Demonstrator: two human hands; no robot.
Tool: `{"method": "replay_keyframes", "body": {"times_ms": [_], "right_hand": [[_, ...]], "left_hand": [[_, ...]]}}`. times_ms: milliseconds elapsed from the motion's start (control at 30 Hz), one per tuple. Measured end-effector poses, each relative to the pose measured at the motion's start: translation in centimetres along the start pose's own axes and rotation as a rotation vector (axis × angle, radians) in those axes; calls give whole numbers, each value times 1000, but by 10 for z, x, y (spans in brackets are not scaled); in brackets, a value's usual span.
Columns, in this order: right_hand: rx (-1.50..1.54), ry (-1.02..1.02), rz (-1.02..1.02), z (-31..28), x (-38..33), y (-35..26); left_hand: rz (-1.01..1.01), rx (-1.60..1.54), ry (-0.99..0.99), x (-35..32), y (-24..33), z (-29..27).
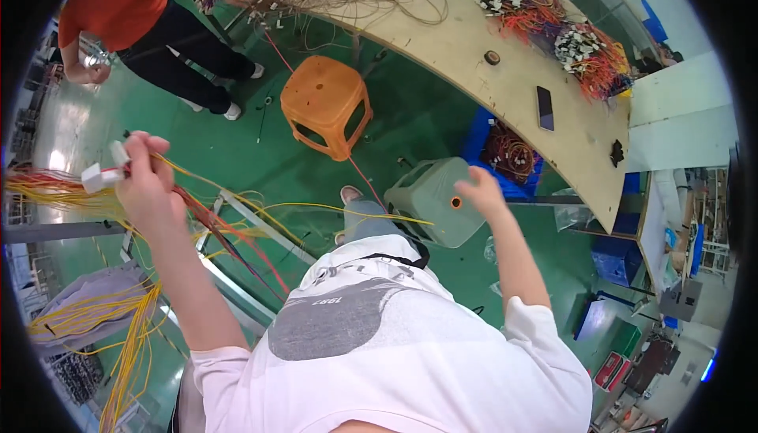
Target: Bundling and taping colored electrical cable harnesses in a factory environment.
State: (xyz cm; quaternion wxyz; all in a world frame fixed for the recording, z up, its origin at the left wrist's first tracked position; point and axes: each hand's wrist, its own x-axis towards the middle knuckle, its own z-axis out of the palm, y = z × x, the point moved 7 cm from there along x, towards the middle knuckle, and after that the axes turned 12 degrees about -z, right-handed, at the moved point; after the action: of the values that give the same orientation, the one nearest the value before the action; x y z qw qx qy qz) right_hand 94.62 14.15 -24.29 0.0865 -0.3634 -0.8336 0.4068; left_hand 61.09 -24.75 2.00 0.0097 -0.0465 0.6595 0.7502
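Observation:
My left hand [150, 172] is closed around a bundle of wires, with white plastic connectors [103, 177] sticking out beside the fingers. Red and yellow wires [47, 188] run off to the left from it, and more strands trail down to the right. One long yellow wire [347, 209] stretches across in front of my body. Somewhat blurred, my right hand [482, 192] hangs over a grey-green stool [442, 196], thumb and fingers apart, and nothing shows in it.
An orange stool [320, 93] stands on the green floor ahead. The wooden table [442, 30] carries wire bundles [584, 54], a tape roll [492, 57] and a phone [545, 108]. Beneath it sits a blue crate [478, 137]. A co-worker [118, 7] reaches onto the table. Metal frame bars [264, 228] stand at left.

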Motion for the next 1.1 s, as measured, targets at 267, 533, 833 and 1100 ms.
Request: {"method": "replay_keyframes", "body": {"times_ms": [267,533,833,1100], "right_hand": [[213,-430,245,167,-39,-8],[122,-737,276,271,-9,94],[1429,-488,28,133,179,-170],[534,-1235,-943,54,10,-320]], "left_hand": [[188,-78,156,36,86,-58],[240,-46,123,-11,102,-62],[375,49,565,-136,102,-115],[327,191,501,-181,54,-109]]}}
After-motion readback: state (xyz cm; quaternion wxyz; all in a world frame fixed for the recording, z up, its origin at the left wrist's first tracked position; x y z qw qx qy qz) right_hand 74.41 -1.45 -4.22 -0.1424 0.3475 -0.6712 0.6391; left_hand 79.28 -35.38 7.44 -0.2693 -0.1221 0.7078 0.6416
